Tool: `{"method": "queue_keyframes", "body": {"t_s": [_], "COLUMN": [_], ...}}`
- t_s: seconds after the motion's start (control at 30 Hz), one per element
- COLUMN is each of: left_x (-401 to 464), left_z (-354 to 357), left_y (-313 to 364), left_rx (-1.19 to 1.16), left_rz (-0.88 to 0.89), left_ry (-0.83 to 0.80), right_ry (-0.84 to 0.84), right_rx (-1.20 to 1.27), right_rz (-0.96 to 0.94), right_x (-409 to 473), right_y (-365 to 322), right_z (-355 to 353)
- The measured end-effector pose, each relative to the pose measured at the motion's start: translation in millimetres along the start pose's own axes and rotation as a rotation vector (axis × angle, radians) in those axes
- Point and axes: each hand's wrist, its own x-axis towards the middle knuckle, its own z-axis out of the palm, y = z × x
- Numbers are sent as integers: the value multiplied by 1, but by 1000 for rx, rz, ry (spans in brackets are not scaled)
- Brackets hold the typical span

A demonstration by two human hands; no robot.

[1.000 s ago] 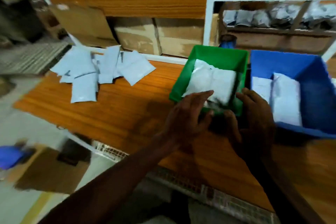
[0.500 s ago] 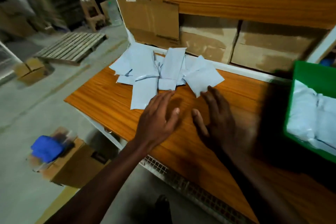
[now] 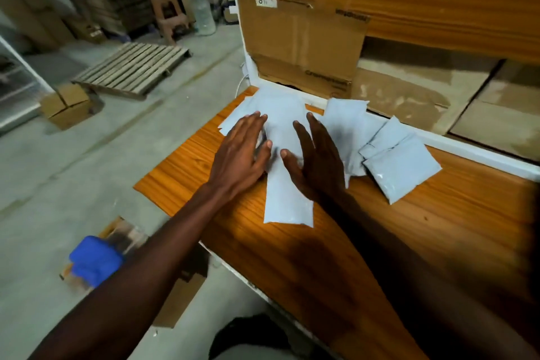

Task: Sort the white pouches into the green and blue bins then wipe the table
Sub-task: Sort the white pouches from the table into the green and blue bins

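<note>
Both hands lie over a loose heap of white pouches [image 3: 292,114] at the far left end of the wooden table [image 3: 380,242]. The left hand [image 3: 241,155] is flat, fingers straight and slightly spread, with the fingertips resting on the left part of the heap. The right hand [image 3: 317,159] is also open, its fingers extended and close together, the thumb pointing toward the left hand. Between the two hands runs a long pouch [image 3: 287,199] that reaches nearest the camera; its upper part is covered by the palms, so whether either hand actually presses it or only hovers just above is hard to tell.

To the right, a small pouch [image 3: 401,172] lies at an angle, overlapping others whose edges are hidden under it and under the right hand. The count of pouches cannot be made out. Neither bin falls within the view.

Behind the heap stand cardboard boxes [image 3: 304,44] under a wooden shelf board; the print on them is too blurred to read. On the concrete floor to the left are a wooden pallet [image 3: 131,67], a small carton [image 3: 65,104], and a blurred blue object [image 3: 95,260] partly hidden by the left forearm.
</note>
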Motion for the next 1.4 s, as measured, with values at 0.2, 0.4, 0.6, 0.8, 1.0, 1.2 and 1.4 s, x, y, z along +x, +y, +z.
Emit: {"method": "queue_keyframes", "body": {"t_s": [0.2,0.4,0.6,0.8,1.0,1.2,1.4], "left_x": [67,126,134,144,149,146,116], "left_z": [16,46,71,74,84,68,42], "left_y": [-67,-116,-132,-112,-88,-82,13], "left_rx": [-54,-135,-161,61,118,34,-98], "left_rz": [58,183,259,238,134,181,408], "left_ry": [-29,-139,-256,-310,-456,-262,-124], "right_ry": [-75,-231,-141,-7,88,208,336], "right_rx": [-128,-402,-390,-393,-437,-457,-491], "right_rz": [55,218,398,533,566,612,649], "right_x": [70,89,78,62,45,10,-51], "right_y": [-10,0,2,4,-3,-18,-19], "right_z": [52,90,90,61,32,-15,-88]}}
